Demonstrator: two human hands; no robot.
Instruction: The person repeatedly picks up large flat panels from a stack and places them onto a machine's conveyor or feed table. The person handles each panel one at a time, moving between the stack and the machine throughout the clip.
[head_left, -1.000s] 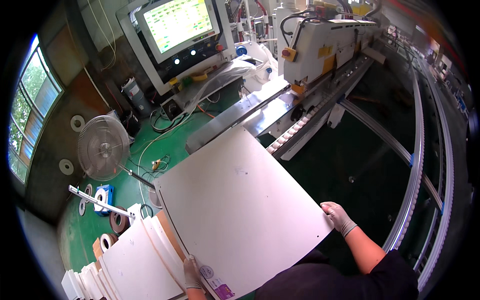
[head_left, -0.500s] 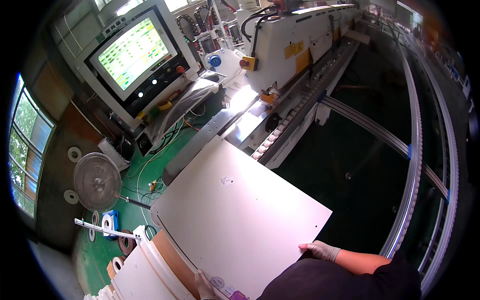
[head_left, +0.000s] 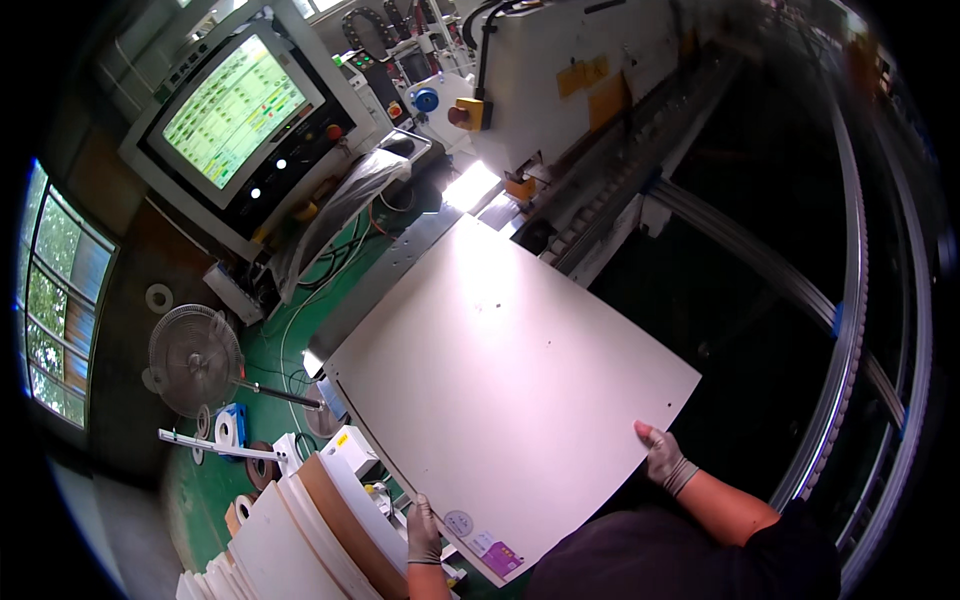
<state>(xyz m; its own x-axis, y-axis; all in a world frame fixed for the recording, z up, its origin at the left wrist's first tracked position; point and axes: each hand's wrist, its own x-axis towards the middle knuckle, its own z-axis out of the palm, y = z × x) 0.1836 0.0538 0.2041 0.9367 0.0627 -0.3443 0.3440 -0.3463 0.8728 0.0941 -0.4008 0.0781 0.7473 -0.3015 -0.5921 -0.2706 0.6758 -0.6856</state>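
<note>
A large white panel [head_left: 520, 380] with small drilled holes and a purple label at its near corner is held between my two gloved hands. My left hand [head_left: 423, 530] closes on its left edge near that label, thumb on top. At the right edge my right hand [head_left: 662, 452] grips the panel, fingers mostly under it. The far corner of the panel lies over the grey metal table [head_left: 390, 262] at the front of a white machine [head_left: 560, 90], close to its roller track [head_left: 590, 225].
To the left stand a control screen [head_left: 235, 110], a round fan [head_left: 195, 360] and a stack of panels [head_left: 310, 530]. Rolls of edge tape [head_left: 228, 430] lie on the green floor. A metal rail frame [head_left: 850, 330] runs along the right.
The panel has moved forward and to the right, its far corner now nearer the machine. Both hands moved with it, keeping their grip, and the view has shifted.
</note>
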